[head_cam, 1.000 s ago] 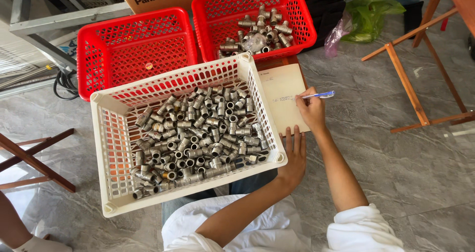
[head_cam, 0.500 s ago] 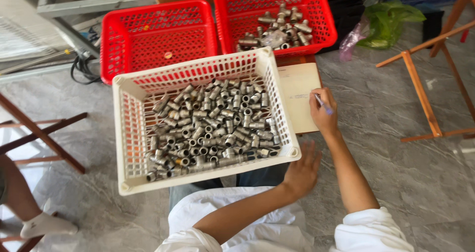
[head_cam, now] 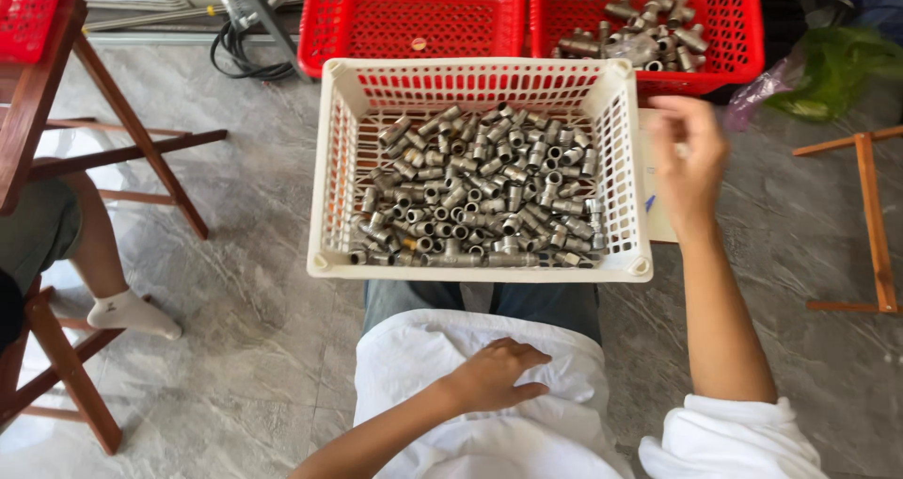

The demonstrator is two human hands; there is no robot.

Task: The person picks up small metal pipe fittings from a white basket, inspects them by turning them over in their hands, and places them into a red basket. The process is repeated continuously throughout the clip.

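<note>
So the main thing here is one white plastic basket [head_cam: 331, 173], parked on the lap dead centre, and it's loaded with small grey metal pipe fittings [head_cam: 480, 192], way too many to be counted, piled mostly toward its 6 o'clock side. The right hand [head_cam: 689, 164] is held up just off the basket's 3 o'clock wall, blurred, fingers loosely curled; whether anything is gripped can't be told. A bit of blue pen [head_cam: 649, 202] is seen beside it, lying against a tan sheet [head_cam: 656, 217] that's mostly hidden by the hand. The left hand [head_cam: 494, 375] is laid relaxed and empty on the white cloth [head_cam: 414, 347] at 6 o'clock. Two red baskets are set at 12 o'clock: one [head_cam: 414, 13] nearly bare, the other [head_cam: 734, 27] holding a smaller heap of fittings. A third red basket [head_cam: 26, 8] is perched on a wooden stool [head_cam: 38, 103] at 10 o'clock, and another person's socked foot [head_cam: 132, 311] is seen at 8.
</note>
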